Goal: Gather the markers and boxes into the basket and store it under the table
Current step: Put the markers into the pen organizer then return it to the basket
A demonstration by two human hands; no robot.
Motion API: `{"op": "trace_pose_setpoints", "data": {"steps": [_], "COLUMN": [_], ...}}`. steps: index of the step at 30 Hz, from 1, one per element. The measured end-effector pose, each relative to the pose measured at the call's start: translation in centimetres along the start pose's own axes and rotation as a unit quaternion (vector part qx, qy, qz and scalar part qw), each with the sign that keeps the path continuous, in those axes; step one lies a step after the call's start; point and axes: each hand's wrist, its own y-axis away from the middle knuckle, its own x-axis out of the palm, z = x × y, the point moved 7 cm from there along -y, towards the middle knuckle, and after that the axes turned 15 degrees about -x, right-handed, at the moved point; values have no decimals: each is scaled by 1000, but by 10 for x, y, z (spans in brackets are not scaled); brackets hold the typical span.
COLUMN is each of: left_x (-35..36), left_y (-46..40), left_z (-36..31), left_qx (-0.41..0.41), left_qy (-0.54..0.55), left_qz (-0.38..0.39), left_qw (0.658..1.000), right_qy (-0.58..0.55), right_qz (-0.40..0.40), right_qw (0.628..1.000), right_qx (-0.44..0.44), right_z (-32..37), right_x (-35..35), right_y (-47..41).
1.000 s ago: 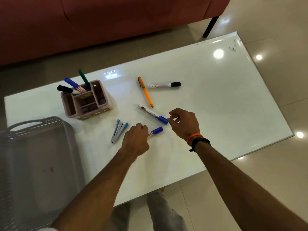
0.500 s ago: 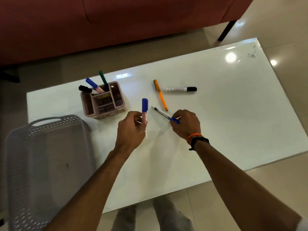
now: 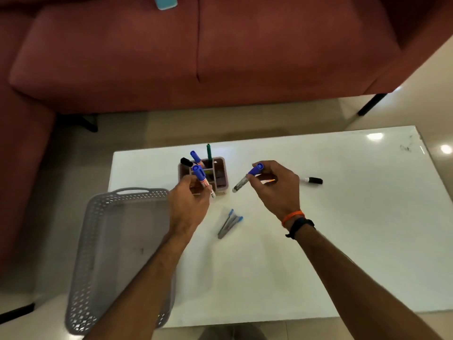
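So we've got the white table (image 3: pixel 343 241) taking up most of the view, with the red sofa (image 3: pixel 196 57) across a strip of floor behind it. Loads of bare tabletop on our right side and toward us, so there's plenty of room to swing our arms without knocking anything.

The grey basket (image 3: pixel 98 241) sits at the table's near-left corner, and it looks like it hangs a bit past the edge there, though we can't tell exactly how much is supported. Probably parked there so it's an easy drop from the left.

The pink organiser box (image 3: pixel 220 173) stands just beyond the basket's far rim, with a green, a blue and a black marker already poking out of it. We'd guess that's why both hands are up near it: drop the markers in the box, then the whole box goes in the basket.

Our left hand (image 3: pixel 188 204) has its fingers curled round a blue-capped marker (image 3: pixel 201 177), cap up, right over the box. Our right hand (image 3: pixel 277 187) pinches another blue marker (image 3: pixel 247 179) near its cap, with the body angled down toward the box.

Still loose on the table: a black-capped marker (image 3: pixel 312 180) just right of our right hand, and a little bundle of blue-tipped pens (image 3: pixel 229 225) between our wrists, well clear of any edge.
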Motion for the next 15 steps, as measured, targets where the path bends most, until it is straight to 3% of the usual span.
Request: {"op": "trace_pose_setpoints", "data": {"steps": [11, 15], "left_x": [3, 14], "left_y": [-45, -59], "left_z": [-9, -9], "left_qx": [-6, -12], "left_qy": [14, 4], "left_qz": [-27, -13], "left_qw": [1000, 1000], "right_qy": [55, 121], "right_qz": [54, 136], "right_qw": [993, 981], "right_qx": [-88, -60], "right_z": [7, -17], "right_x": [65, 99], "right_y": [-55, -63]}}
